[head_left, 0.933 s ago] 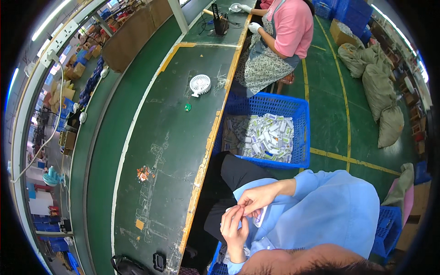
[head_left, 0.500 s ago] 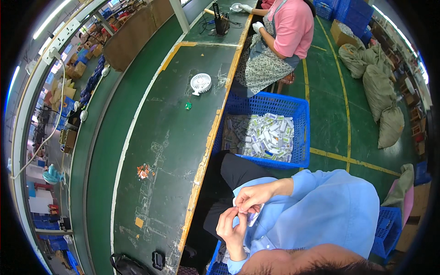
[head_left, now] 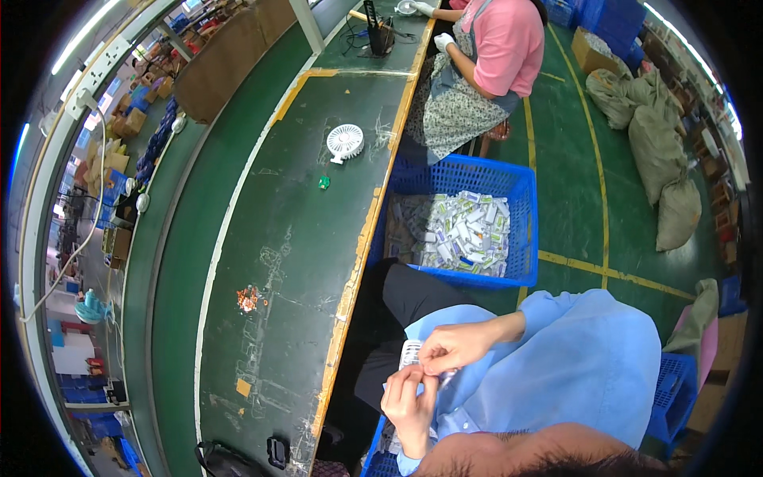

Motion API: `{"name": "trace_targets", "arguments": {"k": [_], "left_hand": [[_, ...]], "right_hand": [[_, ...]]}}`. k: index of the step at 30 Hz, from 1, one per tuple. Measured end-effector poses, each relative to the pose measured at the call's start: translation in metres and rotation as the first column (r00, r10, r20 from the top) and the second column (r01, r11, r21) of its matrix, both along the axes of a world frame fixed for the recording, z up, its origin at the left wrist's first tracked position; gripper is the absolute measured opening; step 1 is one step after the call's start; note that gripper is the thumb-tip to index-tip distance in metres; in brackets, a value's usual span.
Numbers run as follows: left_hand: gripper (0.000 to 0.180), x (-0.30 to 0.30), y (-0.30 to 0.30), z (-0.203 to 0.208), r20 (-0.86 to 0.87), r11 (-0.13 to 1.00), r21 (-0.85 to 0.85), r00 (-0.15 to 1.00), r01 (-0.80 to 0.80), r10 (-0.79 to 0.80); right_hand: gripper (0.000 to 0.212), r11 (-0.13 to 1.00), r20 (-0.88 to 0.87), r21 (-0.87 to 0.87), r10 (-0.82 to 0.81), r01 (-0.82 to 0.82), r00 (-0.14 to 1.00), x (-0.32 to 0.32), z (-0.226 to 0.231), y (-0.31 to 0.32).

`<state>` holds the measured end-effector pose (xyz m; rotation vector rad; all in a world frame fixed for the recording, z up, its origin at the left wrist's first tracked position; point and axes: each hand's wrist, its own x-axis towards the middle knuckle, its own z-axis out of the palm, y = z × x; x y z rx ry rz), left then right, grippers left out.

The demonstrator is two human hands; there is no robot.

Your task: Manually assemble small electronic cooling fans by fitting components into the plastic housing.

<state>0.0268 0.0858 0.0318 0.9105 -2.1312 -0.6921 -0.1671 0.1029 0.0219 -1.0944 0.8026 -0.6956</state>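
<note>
Both hands are together above my lap, close in front of my blue shirt. My right hand (head_left: 457, 347) has its fingertips pinched, meeting those of the other hand. My left hand (head_left: 409, 403) is closed too, its thumb and fingers curled at the same spot. A small white slatted fan (head_left: 410, 351) shows just beyond the fingertips, held between the hands. Part of it is covered by my fingers, and any small piece in the pinch is hidden. A similar round white fan (head_left: 345, 143) lies on the dark green worktable (head_left: 270, 207), with a small green piece (head_left: 324, 182) near it.
A blue crate (head_left: 520, 219) full of small white labelled pieces stands beyond my knees. On the table are a pile of tiny orange-and-white bits (head_left: 248, 299) and a black bag (head_left: 226, 461). A gloved co-worker in pink (head_left: 509, 48) sits farther along. Sacks (head_left: 656, 159) lie at right.
The white slatted fan has come into plainer view beyond my fingers. My hands have shifted slightly and stay pressed together; the white-and-purple part below them shows less.
</note>
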Motion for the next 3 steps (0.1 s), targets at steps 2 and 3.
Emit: {"name": "trace_targets", "arguments": {"k": [2, 3], "left_hand": [[0.021, 0.0063, 0.0016, -0.0002, -0.16, 0.985, 0.137, 0.983, 0.107, -0.084], [0.021, 0.0078, 0.0026, -0.0005, -0.218, 0.968, 0.193, 0.969, 0.157, -0.114]], "right_hand": [[0.022, 0.981, 0.164, 0.128, 0.124, -0.146, 0.979, -0.0064, -0.0002, 0.0045], [0.021, 0.971, 0.229, 0.146, 0.154, -0.19, 0.961, -0.0097, -0.0001, 0.0036]]}}
